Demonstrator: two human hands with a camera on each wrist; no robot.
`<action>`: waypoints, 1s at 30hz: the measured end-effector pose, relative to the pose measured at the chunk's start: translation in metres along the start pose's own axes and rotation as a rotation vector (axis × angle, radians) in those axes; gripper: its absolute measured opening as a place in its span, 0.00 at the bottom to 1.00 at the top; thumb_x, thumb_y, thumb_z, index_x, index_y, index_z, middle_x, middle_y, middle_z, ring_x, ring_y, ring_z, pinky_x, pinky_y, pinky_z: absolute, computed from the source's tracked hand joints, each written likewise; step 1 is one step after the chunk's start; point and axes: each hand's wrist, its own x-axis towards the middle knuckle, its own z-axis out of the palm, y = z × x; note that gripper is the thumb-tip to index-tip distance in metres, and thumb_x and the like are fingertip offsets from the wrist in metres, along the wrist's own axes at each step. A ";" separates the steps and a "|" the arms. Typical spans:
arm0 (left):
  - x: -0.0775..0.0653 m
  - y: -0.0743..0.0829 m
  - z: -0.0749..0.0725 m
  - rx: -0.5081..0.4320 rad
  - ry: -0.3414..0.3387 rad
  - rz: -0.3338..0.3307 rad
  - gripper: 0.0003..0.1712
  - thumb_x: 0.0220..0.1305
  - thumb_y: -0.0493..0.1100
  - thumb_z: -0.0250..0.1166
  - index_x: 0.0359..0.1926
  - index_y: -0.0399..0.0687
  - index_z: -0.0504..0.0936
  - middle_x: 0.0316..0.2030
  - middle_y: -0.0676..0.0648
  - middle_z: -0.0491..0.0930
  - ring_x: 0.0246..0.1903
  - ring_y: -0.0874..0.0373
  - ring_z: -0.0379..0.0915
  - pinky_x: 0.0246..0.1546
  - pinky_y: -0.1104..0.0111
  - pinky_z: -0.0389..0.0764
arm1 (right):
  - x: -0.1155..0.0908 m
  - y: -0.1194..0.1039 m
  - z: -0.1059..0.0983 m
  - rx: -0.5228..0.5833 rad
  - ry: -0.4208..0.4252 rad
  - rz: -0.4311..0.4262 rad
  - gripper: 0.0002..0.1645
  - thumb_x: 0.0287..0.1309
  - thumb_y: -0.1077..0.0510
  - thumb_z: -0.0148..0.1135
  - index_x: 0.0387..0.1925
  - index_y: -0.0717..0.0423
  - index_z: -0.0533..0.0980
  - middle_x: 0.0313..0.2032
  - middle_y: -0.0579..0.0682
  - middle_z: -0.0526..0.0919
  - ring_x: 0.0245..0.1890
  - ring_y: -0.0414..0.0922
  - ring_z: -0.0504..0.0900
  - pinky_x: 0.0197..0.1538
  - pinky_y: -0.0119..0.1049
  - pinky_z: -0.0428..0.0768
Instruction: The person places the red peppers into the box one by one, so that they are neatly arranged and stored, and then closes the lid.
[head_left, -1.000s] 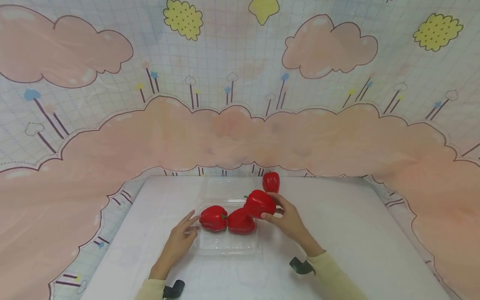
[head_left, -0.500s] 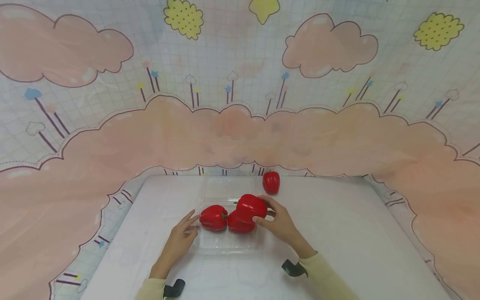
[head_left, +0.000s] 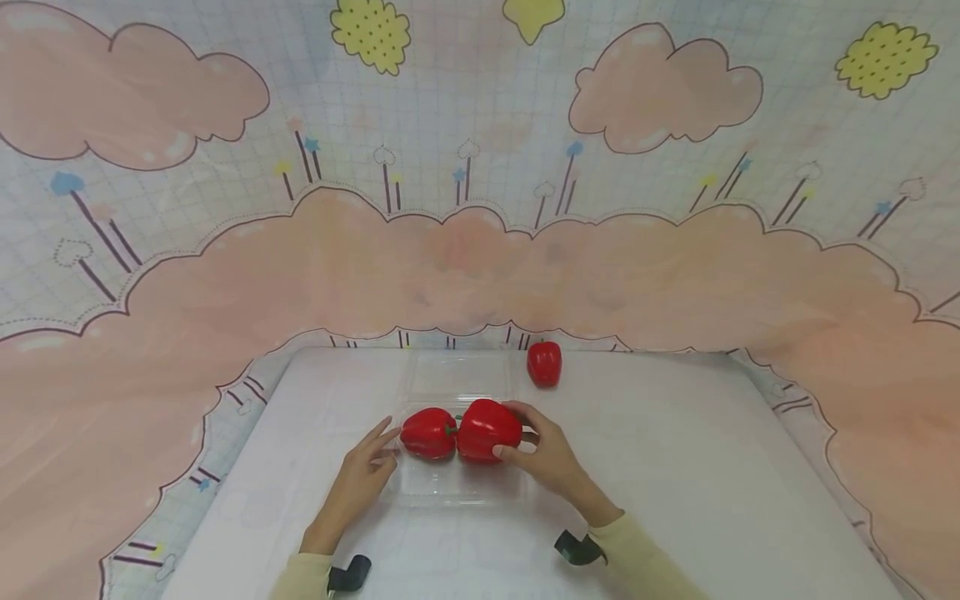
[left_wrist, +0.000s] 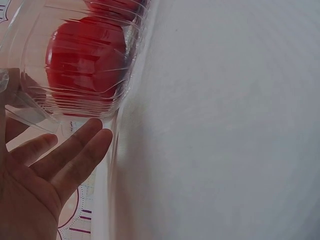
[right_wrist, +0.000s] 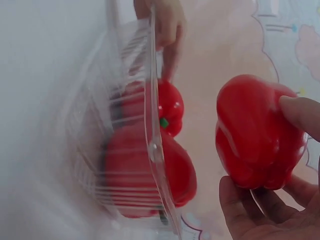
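Observation:
My right hand (head_left: 553,458) holds a red bell pepper (head_left: 487,427), thumb on one side and fingers on the other. It hangs over the right half of a clear plastic box (head_left: 459,492); the right wrist view shows it apart from the peppers inside. One bell pepper (head_left: 426,435) with a green stem lies in the box's left half. Beside it lies another bell pepper (right_wrist: 179,172), mostly hidden under the held one in the head view. At the box's left end, my left hand (head_left: 358,477) has loosely extended fingers, with the fingertips (left_wrist: 102,137) right at the ribbed wall.
The box's clear lid (head_left: 459,377) lies folded back behind it. One more red bell pepper (head_left: 544,364) stands near the far table edge, right of the lid. A white table (head_left: 675,467) lies beneath, with a patterned cloth (head_left: 480,275) behind it.
My right hand has carried its bell pepper left and slightly toward me, over the pepper in the box's right half. My left hand has stayed at the box's left end.

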 end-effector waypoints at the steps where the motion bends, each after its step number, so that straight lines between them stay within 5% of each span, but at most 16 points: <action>1: 0.000 0.000 0.000 0.000 0.000 -0.002 0.27 0.63 0.33 0.59 0.65 0.43 0.74 0.72 0.42 0.64 0.51 0.45 0.82 0.49 0.59 0.86 | 0.000 0.000 0.002 0.003 -0.007 -0.002 0.42 0.50 0.52 0.74 0.66 0.45 0.68 0.62 0.47 0.75 0.62 0.49 0.74 0.60 0.49 0.81; 12: 0.000 0.000 -0.001 -0.004 -0.008 -0.011 0.27 0.63 0.33 0.60 0.65 0.44 0.75 0.72 0.44 0.64 0.52 0.46 0.82 0.49 0.60 0.85 | -0.007 -0.005 0.017 0.018 -0.085 -0.019 0.41 0.51 0.52 0.73 0.66 0.45 0.68 0.63 0.49 0.74 0.63 0.51 0.72 0.62 0.52 0.79; 30: -0.001 -0.001 -0.001 -0.010 0.001 0.018 0.27 0.62 0.32 0.60 0.64 0.42 0.75 0.72 0.42 0.64 0.50 0.46 0.83 0.48 0.59 0.86 | -0.007 -0.008 0.041 -0.047 -0.107 -0.017 0.39 0.50 0.51 0.74 0.64 0.43 0.68 0.60 0.47 0.76 0.58 0.48 0.76 0.55 0.42 0.85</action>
